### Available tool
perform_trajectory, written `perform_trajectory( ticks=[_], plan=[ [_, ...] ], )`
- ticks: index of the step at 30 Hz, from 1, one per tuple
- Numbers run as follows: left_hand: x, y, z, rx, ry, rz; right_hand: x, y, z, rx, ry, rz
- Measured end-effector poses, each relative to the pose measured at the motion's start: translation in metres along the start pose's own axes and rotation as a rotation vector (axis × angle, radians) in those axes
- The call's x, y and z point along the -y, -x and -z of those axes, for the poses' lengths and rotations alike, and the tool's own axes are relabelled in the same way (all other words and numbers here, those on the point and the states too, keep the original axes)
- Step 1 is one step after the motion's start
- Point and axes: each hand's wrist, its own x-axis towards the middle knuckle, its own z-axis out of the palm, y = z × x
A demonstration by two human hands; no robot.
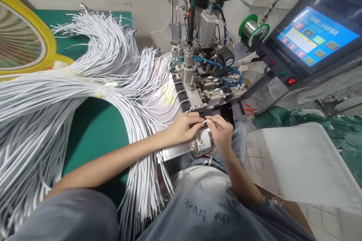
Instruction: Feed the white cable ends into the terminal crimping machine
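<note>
My left hand (185, 126) pinches a white cable (206, 121) close to its end, just in front of the machine (195, 79). From the other side, the fingertips of my right hand (221, 131) close on the tip of the same cable; what the tip carries is too small to make out. Below both hands sits a metal cylinder with a white warning label (203, 140). Several white cables run from the big bundle (113, 94) on my left into slots along the machine's near side.
A yellow-rimmed fan (48, 37) stands at far left. Right of the machine are a green solder wire spool (253, 30), a lit control screen (318, 37), red-handled cutters (249, 109) and a white plastic bin (308, 162). Green mat (98, 131) lies under the cables.
</note>
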Motion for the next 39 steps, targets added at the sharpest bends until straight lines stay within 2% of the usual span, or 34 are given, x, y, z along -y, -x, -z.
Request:
perform_trajectory(
  ticks=[2, 5, 8, 12, 14, 17, 20, 22, 25, 29, 32, 35, 39],
  plan=[
    [0.000, 0.000, -0.001, -0.021, -0.005, -0.009, 0.002, -0.003, 0.003, 0.000, 0.069, 0.035],
    [0.002, 0.000, -0.002, -0.058, -0.048, -0.053, 0.005, -0.010, 0.010, 0.096, 0.125, 0.058],
    [0.004, -0.001, -0.003, -0.102, -0.102, -0.112, 0.003, -0.015, 0.013, 0.171, 0.078, 0.031],
    [0.005, -0.002, -0.001, -0.131, -0.150, -0.149, -0.004, -0.009, 0.001, 0.081, -0.068, -0.067],
    [0.005, -0.002, 0.001, -0.124, -0.264, -0.206, -0.005, -0.004, -0.005, 0.012, -0.072, -0.082],
    [0.005, -0.004, 0.008, -0.089, -0.592, -0.375, -0.003, -0.002, -0.005, -0.027, 0.080, 0.015],
    [0.004, -0.006, 0.017, -0.024, -0.834, -0.522, 0.000, -0.009, 0.004, 0.069, 0.194, 0.090],
    [0.003, -0.007, 0.020, 0.024, -0.867, -0.544, 0.000, -0.015, 0.009, 0.187, 0.169, 0.031],
    [0.004, -0.006, 0.016, 0.027, -0.779, -0.447, -0.002, -0.020, 0.012, 0.282, 0.111, -0.039],
    [0.009, -0.002, 0.004, 0.017, -0.505, -0.203, -0.005, -0.018, 0.009, 0.170, 0.151, 0.085],
    [0.012, 0.000, 0.000, 0.130, -0.331, -0.086, -0.013, -0.015, 0.009, 0.128, 0.193, 0.108],
    [0.016, -0.001, -0.001, 0.263, -0.347, -0.002, -0.029, -0.017, 0.012, 0.155, 0.179, 0.035],
    [0.021, -0.002, -0.003, 0.364, -0.505, 0.073, -0.051, -0.025, 0.014, 0.172, 0.050, -0.186]
  ],
)
